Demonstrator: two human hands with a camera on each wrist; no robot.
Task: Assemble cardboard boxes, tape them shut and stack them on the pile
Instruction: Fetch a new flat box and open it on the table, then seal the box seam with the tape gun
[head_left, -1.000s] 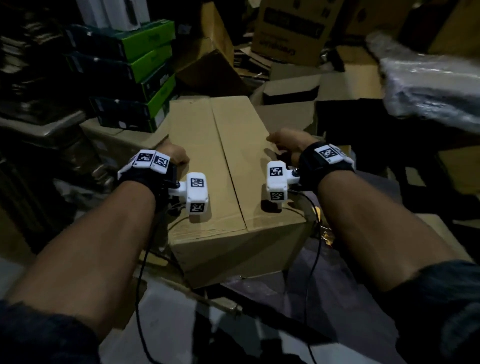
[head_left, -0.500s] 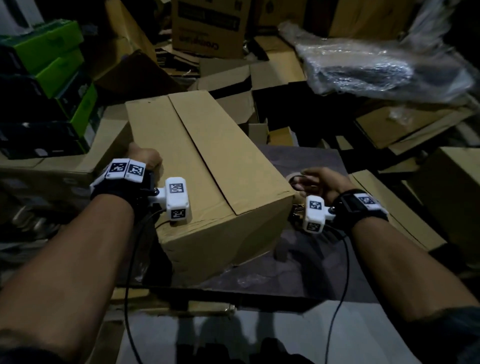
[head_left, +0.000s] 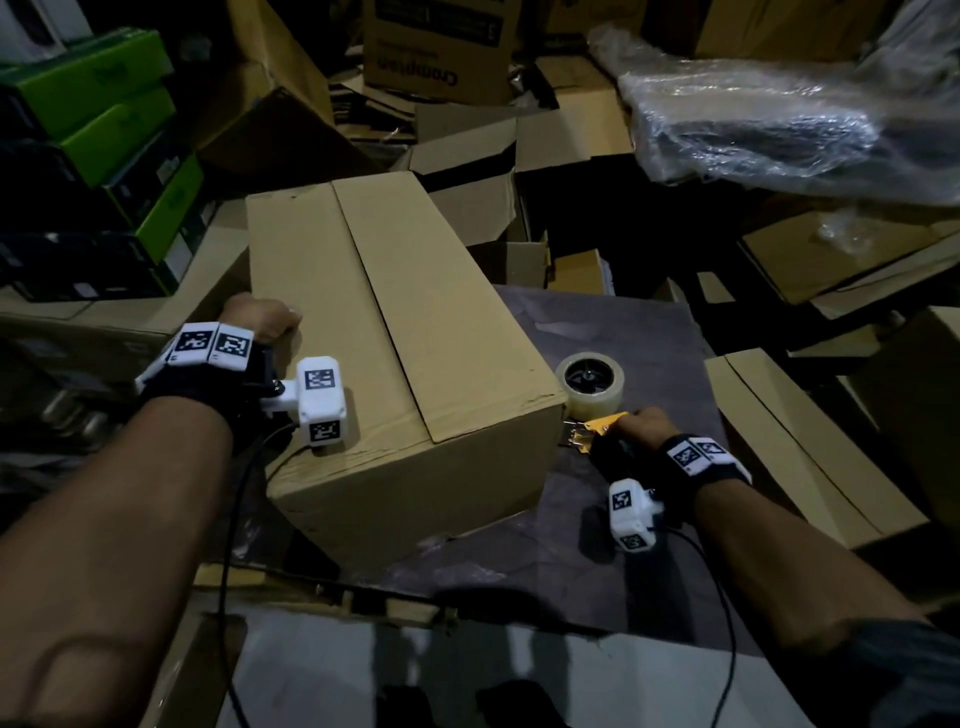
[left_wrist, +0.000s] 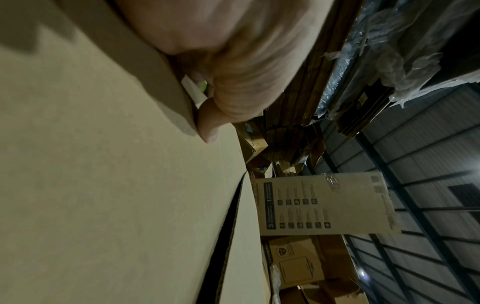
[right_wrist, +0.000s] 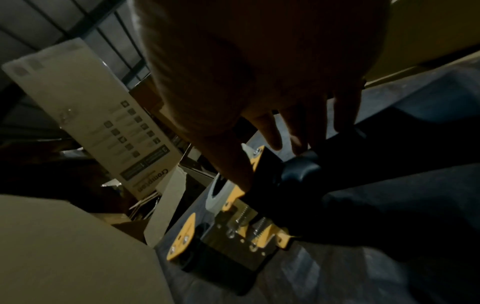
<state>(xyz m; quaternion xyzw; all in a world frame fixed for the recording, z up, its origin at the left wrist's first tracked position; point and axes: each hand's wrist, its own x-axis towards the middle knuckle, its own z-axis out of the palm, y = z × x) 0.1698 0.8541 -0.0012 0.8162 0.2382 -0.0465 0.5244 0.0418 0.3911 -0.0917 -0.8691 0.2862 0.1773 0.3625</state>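
Note:
A plain cardboard box (head_left: 405, 338) lies on a dark mat, its top flaps folded down with a bare seam along the middle. My left hand (head_left: 260, 319) grips the box's left top edge; the left wrist view shows the thumb (left_wrist: 207, 125) lying on the cardboard (left_wrist: 103, 185). Right of the box lies a yellow-framed tape dispenser (head_left: 597, 426) with a clear tape roll (head_left: 592, 387). My right hand (head_left: 636, 423) closes on the dispenser (right_wrist: 233, 236): thumb on the yellow frame, fingers (right_wrist: 298, 144) on the black handle.
Green and black boxes (head_left: 119, 130) are stacked at the left. A plastic-wrapped bundle (head_left: 779, 130) lies at the back right, a printed carton (head_left: 436, 47) behind. Flat cardboard (head_left: 800, 441) and opened boxes crowd the mat (head_left: 597, 545) on the right and at the back.
My right hand left the box top and dropped to the right onto the tape dispenser. The left hand stayed on the box's left edge, and the box turned slightly.

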